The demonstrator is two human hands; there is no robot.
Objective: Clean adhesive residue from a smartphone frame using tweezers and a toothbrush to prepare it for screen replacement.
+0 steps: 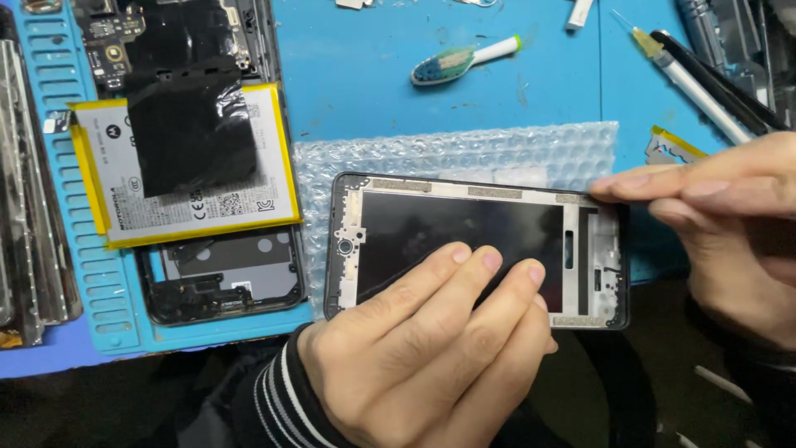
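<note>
Now | left hand (431,348) flat on phone frame (477,249) | right hand (713,216) pinching its corner

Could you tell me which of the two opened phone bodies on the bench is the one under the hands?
The phone frame lying on the bubble wrap, pressed by the left hand and touched at its top corner by the right hand. The other phone lies untouched under a yellow-edged battery.

Blue mat (373,75) with toothbrush (464,60), bubble wrap (464,153)

White rect. label w/ yellow edges (186,166) upper left; black screen panel (464,236) centre on bubble wrap (464,149).
</note>
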